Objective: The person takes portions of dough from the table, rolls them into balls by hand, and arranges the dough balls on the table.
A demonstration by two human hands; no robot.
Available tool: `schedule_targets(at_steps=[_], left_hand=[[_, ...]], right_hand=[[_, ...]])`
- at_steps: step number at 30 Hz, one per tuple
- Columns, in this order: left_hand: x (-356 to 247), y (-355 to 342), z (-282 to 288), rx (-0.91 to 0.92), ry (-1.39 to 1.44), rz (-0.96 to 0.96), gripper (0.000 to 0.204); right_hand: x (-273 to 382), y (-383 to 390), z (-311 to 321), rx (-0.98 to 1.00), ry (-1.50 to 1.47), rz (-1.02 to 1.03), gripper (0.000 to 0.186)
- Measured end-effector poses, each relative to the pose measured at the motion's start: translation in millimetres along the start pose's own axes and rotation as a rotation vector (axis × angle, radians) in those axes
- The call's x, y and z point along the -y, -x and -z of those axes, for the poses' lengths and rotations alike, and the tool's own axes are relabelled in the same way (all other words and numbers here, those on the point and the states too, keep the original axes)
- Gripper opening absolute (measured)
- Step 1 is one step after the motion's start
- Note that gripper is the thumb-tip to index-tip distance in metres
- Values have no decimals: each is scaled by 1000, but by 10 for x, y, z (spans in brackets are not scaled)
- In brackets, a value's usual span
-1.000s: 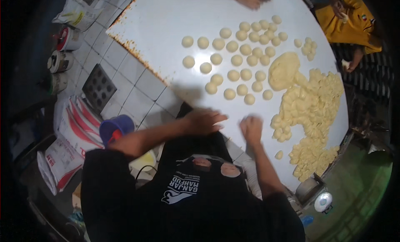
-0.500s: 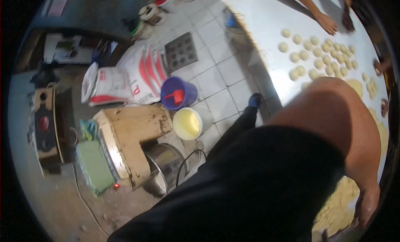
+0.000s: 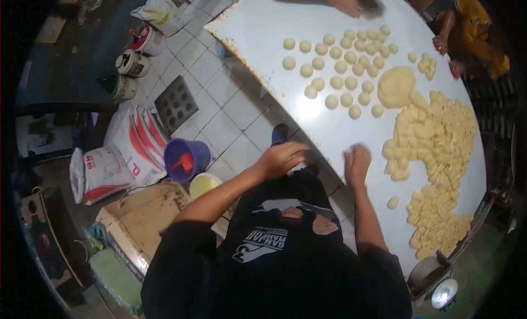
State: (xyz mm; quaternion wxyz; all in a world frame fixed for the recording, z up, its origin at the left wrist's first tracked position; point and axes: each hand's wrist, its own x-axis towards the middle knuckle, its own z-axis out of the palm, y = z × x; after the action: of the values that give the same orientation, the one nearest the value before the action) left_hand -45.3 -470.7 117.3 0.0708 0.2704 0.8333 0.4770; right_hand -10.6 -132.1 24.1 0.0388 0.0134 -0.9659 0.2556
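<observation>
My left hand [image 3: 282, 158] is in front of my body, just off the table's near edge. Its fingers stretch loosely to the right, and nothing shows in them. Over the near edge of the white table [image 3: 307, 121] is my right hand [image 3: 358, 161], blurred, its fingers mostly hidden; whether it touches the top I cannot tell. Beyond it lie several round dough balls [image 3: 340, 67] in loose rows. To the right spreads a heap of cut dough pieces [image 3: 422, 138], with a large smooth dough lump [image 3: 396, 87] at its far end. One small dough piece [image 3: 393, 202] lies apart.
Another person's hand [image 3: 347, 5] is at the table's far side, and a person in yellow [image 3: 477, 39] is at the right. To the left stand flour sacks [image 3: 112, 168], a purple bucket [image 3: 195, 151] with a red scoop, a pale bucket [image 3: 204, 184] and a beige machine [image 3: 145, 209].
My view has swung toward the table. My right arm, stretched across the view over the dough, is drawn back close to my body. My left hand has come into view.
</observation>
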Motion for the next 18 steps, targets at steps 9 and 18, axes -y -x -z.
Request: schedule_targets(at_steps=[9, 18], left_hand=[[900, 574, 785, -206, 202, 618, 34], [1129, -297, 754, 8, 198, 285, 26]], right_hand=[[1518, -2045, 220, 192, -958, -397, 53], [2057, -2500, -790, -106, -208, 236, 45]])
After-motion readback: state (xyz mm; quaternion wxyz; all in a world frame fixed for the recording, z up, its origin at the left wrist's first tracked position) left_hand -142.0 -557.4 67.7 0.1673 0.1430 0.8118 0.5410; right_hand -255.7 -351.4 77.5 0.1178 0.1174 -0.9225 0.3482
